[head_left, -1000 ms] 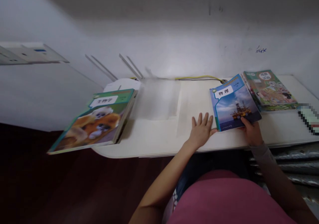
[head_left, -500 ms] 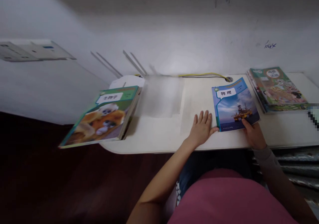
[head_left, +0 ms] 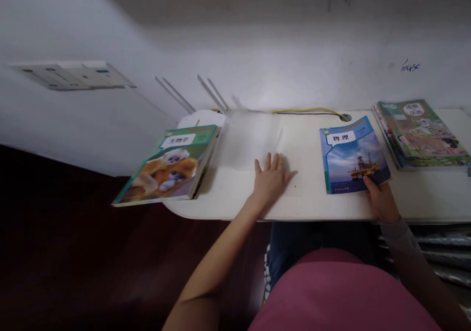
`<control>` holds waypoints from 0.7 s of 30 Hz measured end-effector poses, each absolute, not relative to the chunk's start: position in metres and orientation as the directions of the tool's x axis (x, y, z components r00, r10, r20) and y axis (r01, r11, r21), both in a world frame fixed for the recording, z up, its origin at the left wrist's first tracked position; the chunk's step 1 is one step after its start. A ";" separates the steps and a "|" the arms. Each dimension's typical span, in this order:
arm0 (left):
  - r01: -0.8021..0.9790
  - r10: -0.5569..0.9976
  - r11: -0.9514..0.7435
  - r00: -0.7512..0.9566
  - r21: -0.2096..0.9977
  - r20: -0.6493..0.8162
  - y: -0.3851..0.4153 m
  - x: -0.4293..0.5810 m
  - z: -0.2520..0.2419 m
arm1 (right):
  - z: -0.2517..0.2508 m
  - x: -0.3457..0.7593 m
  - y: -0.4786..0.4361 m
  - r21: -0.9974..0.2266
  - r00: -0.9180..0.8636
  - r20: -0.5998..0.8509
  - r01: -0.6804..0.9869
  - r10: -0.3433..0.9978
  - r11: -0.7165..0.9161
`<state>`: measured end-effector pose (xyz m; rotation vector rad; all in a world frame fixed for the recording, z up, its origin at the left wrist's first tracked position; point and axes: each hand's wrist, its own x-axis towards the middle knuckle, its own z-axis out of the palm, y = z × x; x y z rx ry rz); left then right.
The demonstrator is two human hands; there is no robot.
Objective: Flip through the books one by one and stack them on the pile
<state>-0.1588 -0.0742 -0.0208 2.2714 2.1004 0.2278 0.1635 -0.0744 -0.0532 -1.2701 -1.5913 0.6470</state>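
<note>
Right, starting at the upper left of the frame: a row of grey wall plates [head_left: 73, 74] sits on the white wall. Below it, left of centre, a thick green textbook with fluffy animals on its cover [head_left: 172, 166] tops a pile that juts out over the left end of the pale, round-cornered desk [head_left: 316, 206]. Just behind that pile is a white rounded device [head_left: 200, 119] with thin grey rods slanting up from it; what it is, I can't tell. Into the middle now, and the left hand [head_left: 271, 181] lies palm down on bare desktop, fingers spread wide and holding nothing. It is near the animal book without touching it, and well apart from the next one. Along the back edge a yellow cable [head_left: 305, 110] runs to a hole in the desk. Right of centre, the blue paperback textbook with an oil rig on its cover [head_left: 353, 154] lies flat and face up, touching neither pile. The right hand [head_left: 380, 201] is at its lower right corner, thumb on the cover and the other fingers hidden at the desk edge, so it reads as a pinch on that corner. Far right, a pile topped by a green illustrated book [head_left: 419, 132] sits just beside the blue one, with a gap between. As things lie, I'd judge the blue book midway: clear of the right-hand pile, well short of the left-hand one, with several books on the right.
</note>
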 end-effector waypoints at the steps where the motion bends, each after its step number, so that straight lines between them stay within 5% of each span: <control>1: 0.988 0.996 -0.070 0.062 0.140 0.063 -0.075 -0.166 -0.019 | -0.050 0.162 -0.075 -0.855 0.042 0.344 0.427 0.938 0.294; 6: 0.969 0.992 -0.072 0.095 0.236 -0.085 -0.080 -0.205 -0.014 | -0.032 0.152 -0.075 -0.888 0.153 0.252 0.429 0.955 0.166; 11: 0.945 0.985 -0.138 0.161 0.297 -0.054 -0.084 -0.226 -0.019 | -0.006 0.132 -0.075 -0.764 0.104 0.362 0.603 0.926 0.230; 16: 0.943 0.984 -0.166 0.179 0.288 -0.019 -0.087 -0.229 -0.025 | 0.026 0.086 -0.077 -0.533 -0.139 0.544 0.705 0.828 0.468; 21: 0.944 0.981 -0.183 0.193 0.275 -0.011 -0.089 -0.229 -0.024 | 0.036 0.027 -0.079 -0.347 -0.437 0.538 0.664 0.720 0.662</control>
